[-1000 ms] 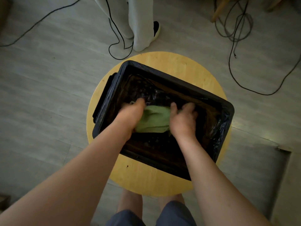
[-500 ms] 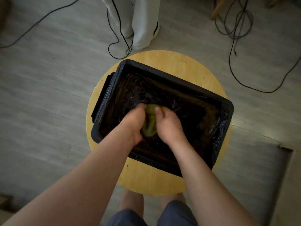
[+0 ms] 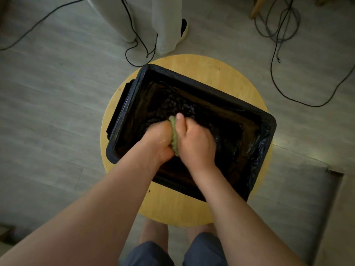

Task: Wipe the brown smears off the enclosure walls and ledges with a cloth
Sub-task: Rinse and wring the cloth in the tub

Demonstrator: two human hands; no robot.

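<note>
A black rectangular tub (image 3: 197,84), lined with shiny black plastic, sits on a round wooden stool (image 3: 209,67). Inside it, over the middle, both my hands squeeze a green cloth (image 3: 173,136) bunched into a narrow roll. My left hand (image 3: 158,140) grips it from the left, and my right hand (image 3: 196,143) grips it from the right with the thumb on top. Only a thin strip of cloth shows between the hands. The tub's inside is dark and looks wet; brown smears cannot be made out.
A person in light trousers (image 3: 163,25) stands just beyond the stool. Black cables (image 3: 138,48) loop on the grey floor near their feet, and more cables (image 3: 278,35) lie at the upper right. My knees (image 3: 153,250) are below the stool.
The cloth was spread flat between my hands a second ago. Both hands have come together and bunched it into a tight roll.
</note>
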